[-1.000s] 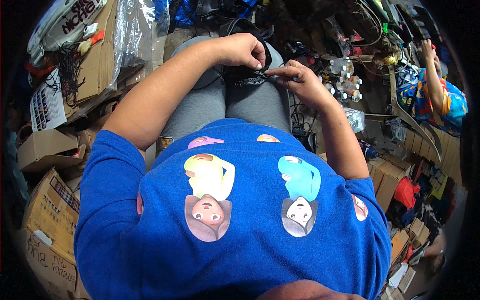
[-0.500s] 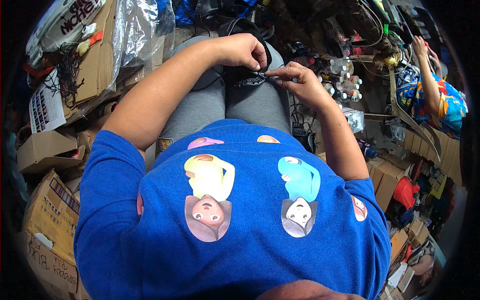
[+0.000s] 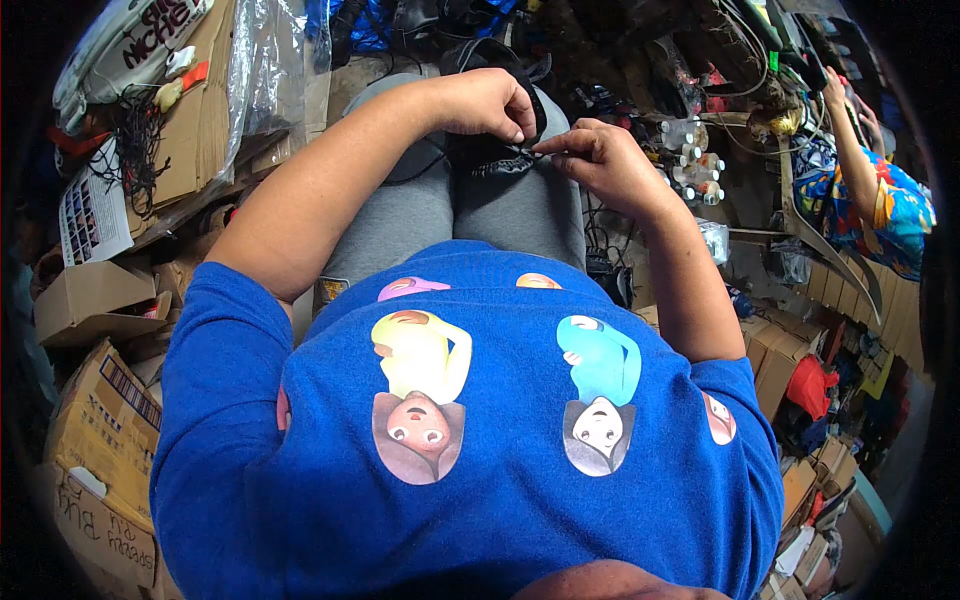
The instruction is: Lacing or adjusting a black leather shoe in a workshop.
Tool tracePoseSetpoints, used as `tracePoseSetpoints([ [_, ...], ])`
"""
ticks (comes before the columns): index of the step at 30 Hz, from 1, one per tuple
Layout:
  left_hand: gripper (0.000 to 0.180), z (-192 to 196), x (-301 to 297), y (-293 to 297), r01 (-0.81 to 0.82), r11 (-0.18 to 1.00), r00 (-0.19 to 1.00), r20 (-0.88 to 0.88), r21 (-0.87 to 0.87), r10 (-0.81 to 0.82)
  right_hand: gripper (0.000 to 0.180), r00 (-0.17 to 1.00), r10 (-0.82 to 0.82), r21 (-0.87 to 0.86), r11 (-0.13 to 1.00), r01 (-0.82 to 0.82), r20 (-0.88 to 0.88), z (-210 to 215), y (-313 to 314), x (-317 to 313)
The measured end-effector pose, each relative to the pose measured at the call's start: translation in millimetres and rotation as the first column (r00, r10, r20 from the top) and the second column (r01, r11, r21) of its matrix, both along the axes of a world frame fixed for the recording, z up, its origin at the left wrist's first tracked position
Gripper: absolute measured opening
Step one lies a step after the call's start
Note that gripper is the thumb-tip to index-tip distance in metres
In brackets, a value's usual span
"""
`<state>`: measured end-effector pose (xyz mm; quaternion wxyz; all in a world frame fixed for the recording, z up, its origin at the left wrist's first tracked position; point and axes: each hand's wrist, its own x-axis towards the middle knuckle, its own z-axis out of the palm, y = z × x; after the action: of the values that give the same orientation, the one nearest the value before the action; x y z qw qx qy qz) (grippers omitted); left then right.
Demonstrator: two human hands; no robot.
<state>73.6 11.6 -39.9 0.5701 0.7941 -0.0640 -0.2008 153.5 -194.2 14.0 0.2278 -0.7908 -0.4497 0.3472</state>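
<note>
A black piece (image 3: 490, 162) with a curved strap and a ridged or gathered edge lies over my grey-trousered thighs (image 3: 400, 215). It looks like part of a shoe or bag, but its exact kind is hard to make out. My left hand (image 3: 492, 104) bends over the strap, its thumb and fingers pinched on the black edge. Close to its right, my right hand (image 3: 602, 160) has thumb and forefinger pressed together at the same edge. Whatever small thing lies between those right fingertips is too small to name. The two sets of fingertips nearly meet.
To the left are flattened cardboard (image 3: 190, 140), clear plastic sheeting (image 3: 275, 90), tangled black cord (image 3: 140, 145) and cardboard boxes (image 3: 95, 300). Small clear bottles (image 3: 690, 165) cluster at the right. Farther right, another person's arm (image 3: 848, 135) reaches up beside a curved metal strip (image 3: 850, 265).
My right hand has shifted very slightly upward; both hands stay pinched at the black piece. The other person's raised hand at the far right has moved slightly.
</note>
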Motion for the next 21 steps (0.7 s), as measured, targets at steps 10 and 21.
tracePoseSetpoints([
  [10,0.020,-1.3,-1.7,-1.1,-0.027,1.000,0.999,0.016,0.002,0.027,0.023,0.985,-0.046,-0.022,0.999,0.043,-0.164,-11.5,0.0,6.1],
  [21,0.021,-3.8,-1.4,2.6,0.078,0.993,0.980,0.175,0.090,-0.093,0.024,0.926,-0.011,0.073,0.996,0.041,-0.378,-47.2,-16.7,30.3],
])
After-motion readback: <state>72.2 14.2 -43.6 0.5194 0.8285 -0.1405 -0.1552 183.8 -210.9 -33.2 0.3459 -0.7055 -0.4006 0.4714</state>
